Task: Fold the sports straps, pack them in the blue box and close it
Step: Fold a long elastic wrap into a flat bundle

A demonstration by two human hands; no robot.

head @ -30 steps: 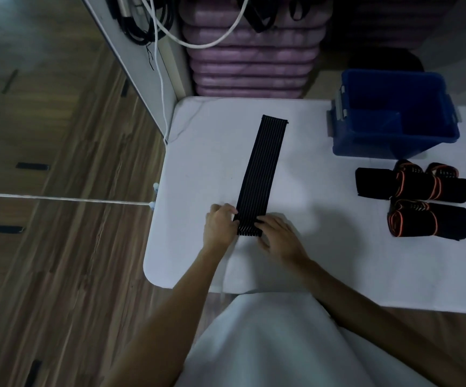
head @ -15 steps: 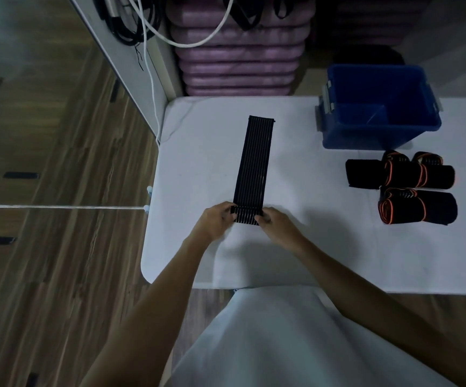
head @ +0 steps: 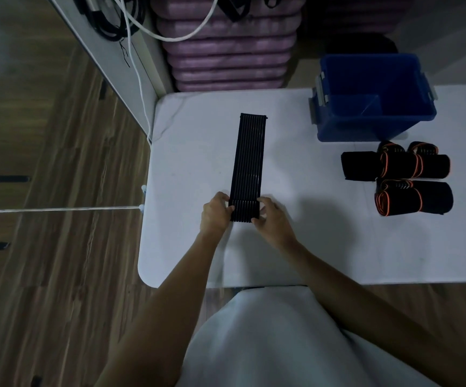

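Note:
A long black ribbed strap (head: 250,160) lies flat on the white table (head: 324,247), running away from me. My left hand (head: 215,213) pinches the near left corner of this strap. My right hand (head: 273,219) pinches its near right corner. The near end is curled up slightly between my fingers. An open blue box (head: 372,99) stands at the table's far right, with no lid on it. In front of the box lie two rolled black straps with orange trim, one (head: 396,165) behind the other (head: 413,198).
The table's left edge and rounded near corner (head: 145,272) are close to my left arm, with wooden floor beyond. Stacked purple mats (head: 226,51) and hanging cables (head: 131,20) stand behind the table. A white cord (head: 58,210) stretches left from the table edge.
The view shifted a little. Both hands stayed on the strap's near end, and their fingers closed in on its corners, lifting the end slightly.

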